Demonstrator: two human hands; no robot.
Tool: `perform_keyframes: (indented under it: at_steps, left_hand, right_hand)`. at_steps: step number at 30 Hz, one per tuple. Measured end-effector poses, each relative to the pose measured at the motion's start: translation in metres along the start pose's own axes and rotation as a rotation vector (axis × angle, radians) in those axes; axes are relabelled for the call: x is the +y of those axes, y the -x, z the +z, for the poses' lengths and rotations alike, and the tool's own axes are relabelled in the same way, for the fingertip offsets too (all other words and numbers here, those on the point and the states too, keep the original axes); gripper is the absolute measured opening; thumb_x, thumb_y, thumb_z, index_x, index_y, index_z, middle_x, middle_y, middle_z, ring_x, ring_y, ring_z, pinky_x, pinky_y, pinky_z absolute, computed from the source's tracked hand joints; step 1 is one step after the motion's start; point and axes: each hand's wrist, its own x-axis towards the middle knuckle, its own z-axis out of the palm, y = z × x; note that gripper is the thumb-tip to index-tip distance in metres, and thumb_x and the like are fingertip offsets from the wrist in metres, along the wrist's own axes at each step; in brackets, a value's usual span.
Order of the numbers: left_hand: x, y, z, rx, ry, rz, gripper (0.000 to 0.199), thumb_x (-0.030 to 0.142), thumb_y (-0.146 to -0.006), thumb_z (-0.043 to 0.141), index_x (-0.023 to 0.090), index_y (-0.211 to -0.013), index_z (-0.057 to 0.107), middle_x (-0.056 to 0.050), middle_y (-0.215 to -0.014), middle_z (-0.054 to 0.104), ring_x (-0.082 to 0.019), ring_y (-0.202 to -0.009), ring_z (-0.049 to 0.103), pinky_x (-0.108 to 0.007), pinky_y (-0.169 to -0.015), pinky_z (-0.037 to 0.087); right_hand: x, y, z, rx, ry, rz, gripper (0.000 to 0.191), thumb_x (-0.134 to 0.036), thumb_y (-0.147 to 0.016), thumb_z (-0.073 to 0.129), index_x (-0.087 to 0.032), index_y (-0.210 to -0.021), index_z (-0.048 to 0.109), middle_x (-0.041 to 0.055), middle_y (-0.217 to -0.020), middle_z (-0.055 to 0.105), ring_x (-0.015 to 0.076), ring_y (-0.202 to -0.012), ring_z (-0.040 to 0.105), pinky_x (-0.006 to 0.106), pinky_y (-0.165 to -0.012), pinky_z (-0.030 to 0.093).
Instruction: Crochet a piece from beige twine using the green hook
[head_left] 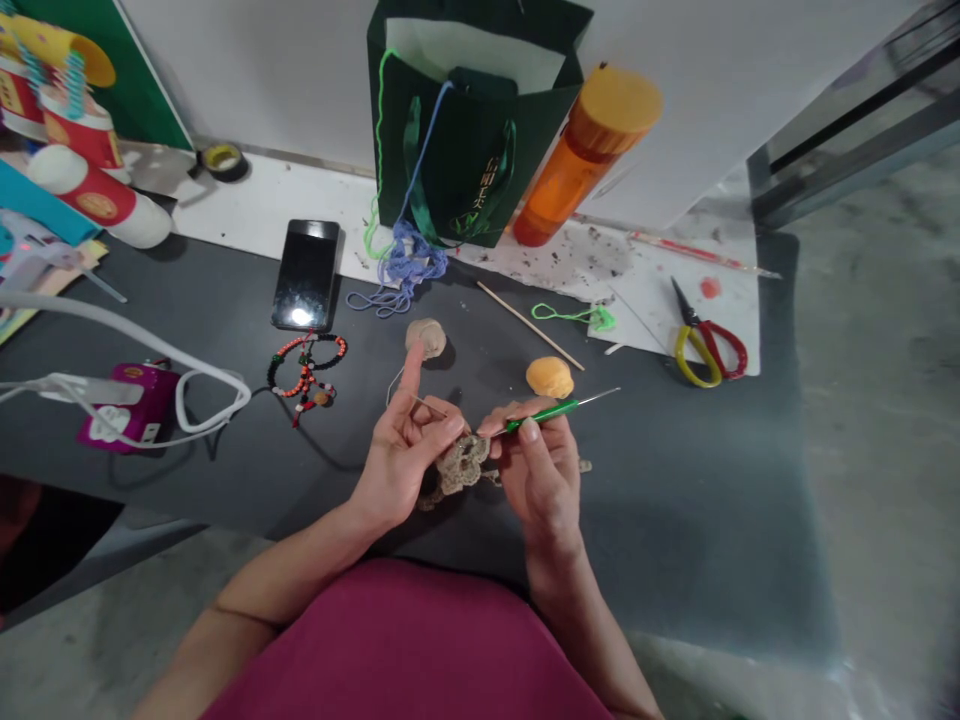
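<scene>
Between thumb and fingers, my left hand (409,445) pinches the edge of a beige crochet piece (463,462). Its index finger points up, with beige yarn running over it. Just beyond that fingertip lies a small beige yarn ball (426,340). My right hand (544,460) is closed around a green-handled crochet hook (551,413), whose one metal end meets the crochet work while the other sticks out to the right. Part of the crochet piece hangs below and behind the hands. A yellow-orange ball (550,377) rests past my right hand.
Behind the hands are a phone (306,275), a beaded bracelet (304,375), blue yarn (409,262), a wooden stick (529,325) and scissors (705,340). A dark green paper bag (465,150) and an orange bottle (581,160) stand against the wall. A white cable (135,325) crosses the left side.
</scene>
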Motion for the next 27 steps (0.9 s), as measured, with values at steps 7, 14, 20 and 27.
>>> perform_keyframes:
  at_steps: [7, 14, 20, 27]
  left_hand:
    - [0.002, -0.001, -0.004, -0.111, -0.032, -0.06, 0.1, 0.03, -0.081, 0.083, 0.03, -0.164, 0.026, 0.004, -0.079, 0.066, -0.008, -0.066, 0.056, -0.022, -0.065, 0.048]
    - [0.001, -0.006, -0.011, -0.197, 0.045, -0.223, 0.112, 0.014, -0.066, 0.091, 0.033, -0.161, 0.034, 0.003, -0.086, 0.07, -0.01, -0.071, 0.062, -0.024, -0.068, 0.051]
    - [0.001, -0.006, -0.011, -0.129, -0.005, -0.135, 0.098, 0.018, -0.072, 0.087, 0.029, -0.158, 0.041, 0.002, -0.082, 0.069, -0.01, -0.074, 0.062, -0.026, -0.076, 0.052]
    - [0.002, -0.004, -0.008, -0.067, -0.046, -0.021, 0.092, 0.02, -0.076, 0.085, 0.031, -0.157, 0.043, 0.003, -0.084, 0.068, -0.009, -0.071, 0.059, -0.022, -0.067, 0.05]
  right_hand:
    - [-0.001, 0.002, 0.003, 0.031, 0.06, -0.064, 0.026, -0.051, -0.084, 0.076, -0.029, -0.083, 0.064, -0.0037, -0.065, 0.069, 0.0158, -0.059, 0.061, 0.032, -0.061, 0.053]
    - [0.0, 0.002, 0.001, 0.084, 0.036, -0.06, 0.026, -0.052, -0.084, 0.076, -0.029, -0.085, 0.063, -0.0036, -0.071, 0.073, 0.0154, -0.06, 0.063, 0.032, -0.062, 0.053]
    - [-0.003, 0.003, -0.002, 0.074, 0.086, -0.081, 0.026, -0.054, -0.087, 0.072, -0.031, -0.087, 0.061, -0.0039, -0.067, 0.072, 0.0163, -0.051, 0.058, 0.034, -0.055, 0.048]
    - [0.003, 0.01, -0.005, 0.103, 0.213, -0.216, 0.016, -0.047, -0.095, 0.064, -0.032, -0.094, 0.058, -0.0012, -0.074, 0.075, 0.0194, -0.059, 0.065, 0.038, -0.059, 0.049]
